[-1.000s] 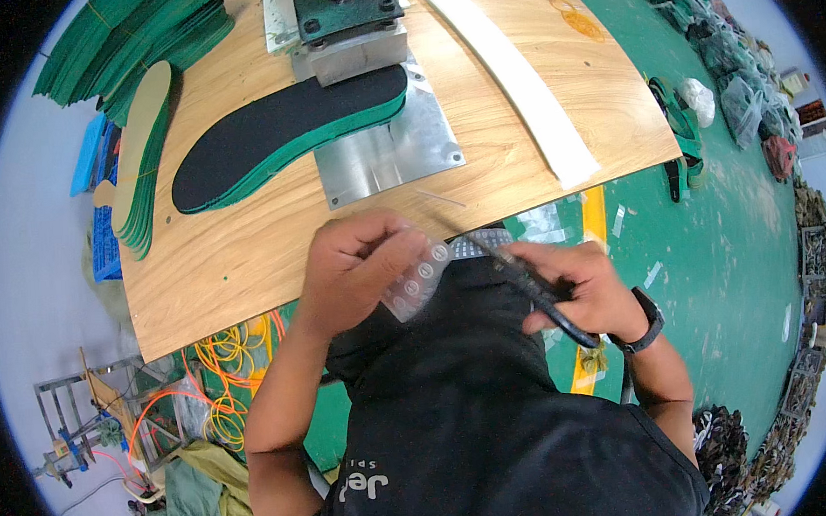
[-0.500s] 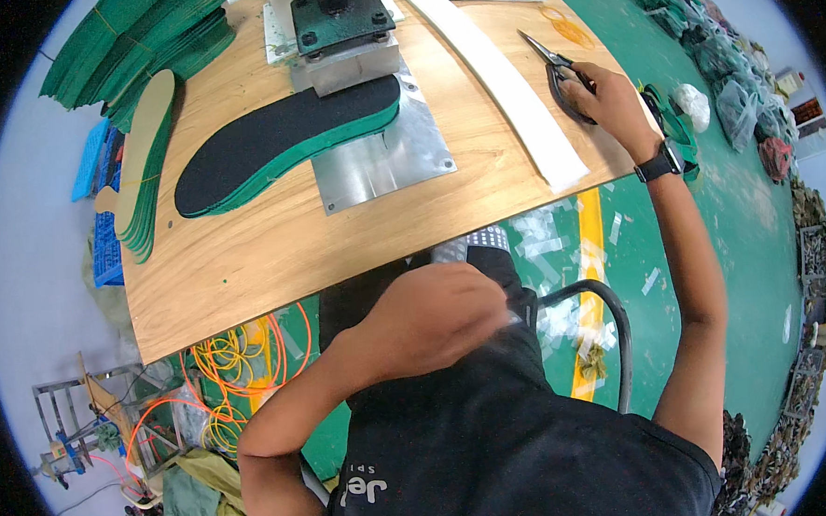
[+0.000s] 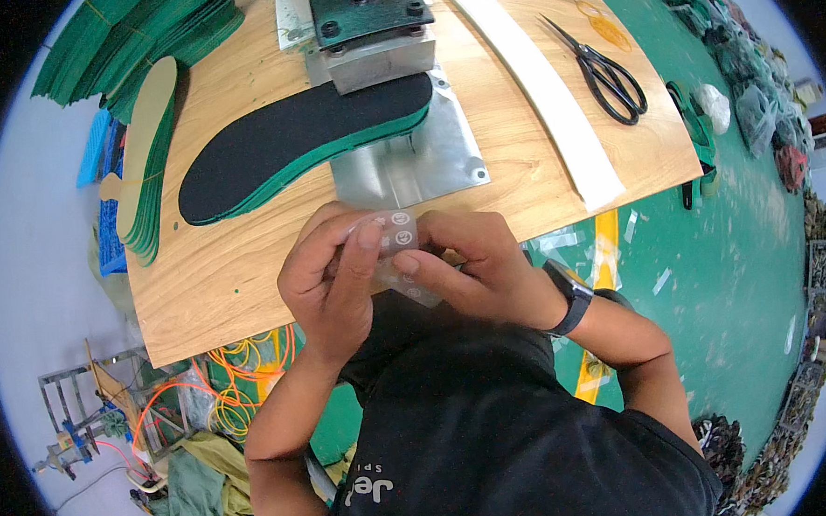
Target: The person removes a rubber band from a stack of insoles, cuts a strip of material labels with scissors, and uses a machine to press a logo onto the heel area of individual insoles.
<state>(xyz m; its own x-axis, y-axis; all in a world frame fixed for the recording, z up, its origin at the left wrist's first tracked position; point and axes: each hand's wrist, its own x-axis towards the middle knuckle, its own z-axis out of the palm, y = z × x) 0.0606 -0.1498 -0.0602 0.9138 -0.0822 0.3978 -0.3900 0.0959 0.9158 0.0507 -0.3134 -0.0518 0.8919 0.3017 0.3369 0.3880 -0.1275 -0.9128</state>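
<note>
- Containers: a blue crate [image 3: 103, 223] sits beyond the table's left edge; its contents cannot be made out. A clear bag [image 3: 713, 104] lies off the right edge on the green floor [image 3: 740, 269]; what is in it is unclear.
- Work item: a small transparent sticker sheet [image 3: 395, 243] with round printed marks is at the near edge of the wooden table [image 3: 237, 286], just in front of my chest.
- Grip: my left hand [image 3: 335, 285] pinches the sheet's left part between thumb and fingers; my right hand [image 3: 474, 269] pinches its right part. Both hands are closed on the sheet and touch each other.
- Edges and room: bare wood lies between my hands and the stacked black-and-green insoles [image 3: 304, 142]. The metal plate [image 3: 418, 169] ends just beyond my fingers. The press block [image 3: 373, 26] stands farther back.
- The scissors [image 3: 604, 70] lie well apart at the right, beyond the white strip [image 3: 540, 92].
- Pose: both forearms rise from the lower edge and converge, with the wrists bent inward. A watch [image 3: 569, 296] is on my right wrist.
</note>
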